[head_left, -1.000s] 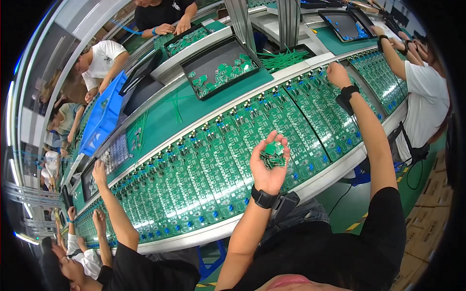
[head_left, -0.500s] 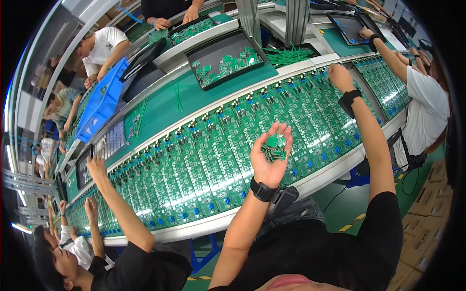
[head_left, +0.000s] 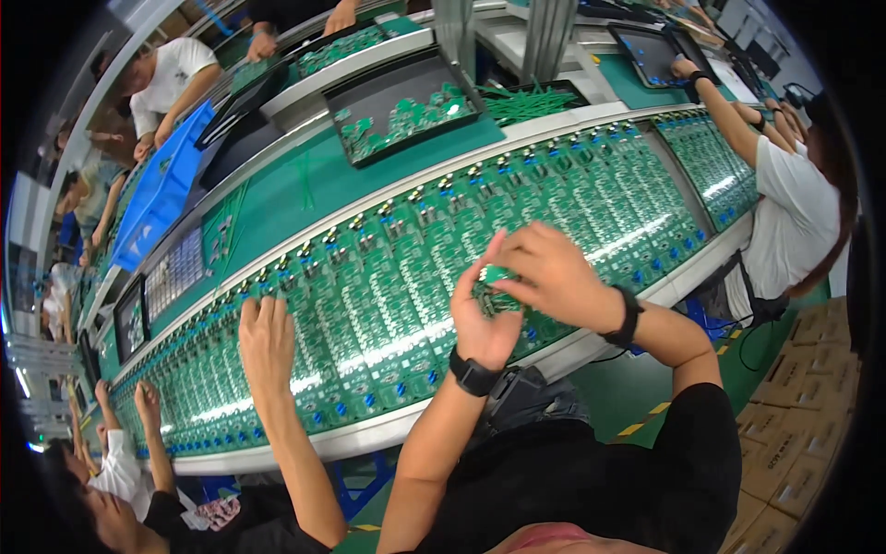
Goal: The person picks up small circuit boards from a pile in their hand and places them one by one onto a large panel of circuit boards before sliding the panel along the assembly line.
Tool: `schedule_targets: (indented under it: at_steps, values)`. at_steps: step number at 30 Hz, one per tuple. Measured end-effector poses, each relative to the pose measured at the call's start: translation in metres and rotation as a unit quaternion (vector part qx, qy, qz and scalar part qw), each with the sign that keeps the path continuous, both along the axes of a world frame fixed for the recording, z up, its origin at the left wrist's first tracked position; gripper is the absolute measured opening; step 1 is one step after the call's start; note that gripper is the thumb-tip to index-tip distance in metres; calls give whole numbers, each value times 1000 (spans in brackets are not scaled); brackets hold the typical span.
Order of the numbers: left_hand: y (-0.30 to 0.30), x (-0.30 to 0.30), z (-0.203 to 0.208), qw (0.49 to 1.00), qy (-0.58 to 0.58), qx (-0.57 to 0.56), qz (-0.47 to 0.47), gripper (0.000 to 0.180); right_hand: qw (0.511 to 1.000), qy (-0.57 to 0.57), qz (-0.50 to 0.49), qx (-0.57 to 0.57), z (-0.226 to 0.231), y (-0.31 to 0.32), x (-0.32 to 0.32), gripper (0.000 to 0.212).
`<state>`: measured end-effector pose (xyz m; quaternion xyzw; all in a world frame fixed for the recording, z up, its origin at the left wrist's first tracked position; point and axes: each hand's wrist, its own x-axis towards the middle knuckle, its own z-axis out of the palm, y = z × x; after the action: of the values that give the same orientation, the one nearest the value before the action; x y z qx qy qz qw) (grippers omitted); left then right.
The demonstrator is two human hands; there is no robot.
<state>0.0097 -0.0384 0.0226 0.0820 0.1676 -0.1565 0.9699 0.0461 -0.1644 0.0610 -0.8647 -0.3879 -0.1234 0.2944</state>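
My left hand (head_left: pixel 484 334) is cupped, palm up, above the row of large green circuit boards (head_left: pixel 369 314). A heap of small green circuit boards (head_left: pixel 482 297) lies in its palm, partly hidden by the fingers. My right hand (head_left: pixel 554 277) has its thumb and fingertips over that palm, closed on a small green circuit board (head_left: pixel 496 274) at the top of the heap. Blue and metal components line the far edge of the large boards, and blue parts dot their near edge.
Beyond the line stand a black tray (head_left: pixel 406 106) of small boards and a tray of green strips (head_left: pixel 531 102). A blue bin (head_left: pixel 161 189) is at far left. A co-worker's hand (head_left: pixel 268 323) hovers over the boards to my left; another person (head_left: pixel 794 185) works at right.
My right hand has come from the far edge of the boards back to my left palm, meeting the small boards. The co-worker's hand at left has moved rightward and nearer.
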Motion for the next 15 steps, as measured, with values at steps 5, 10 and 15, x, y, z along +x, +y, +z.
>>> schedule_targets:
  at_steps: [5, 10, 15]
  values:
    - [-4, -4, 0, 997, 71, 18, 20, 33, 998, 25, 22, 49, -9, -1, -2, 21]
    - [-6, 0, -5, 997, 72, 7, 0, 23, 978, 135, 55, 148, 2, -15, 1, 14]
    - [1, 3, -13, 998, 18, -41, -43, 17, 952, 165, -157, 202, 9, -82, 72, 11]
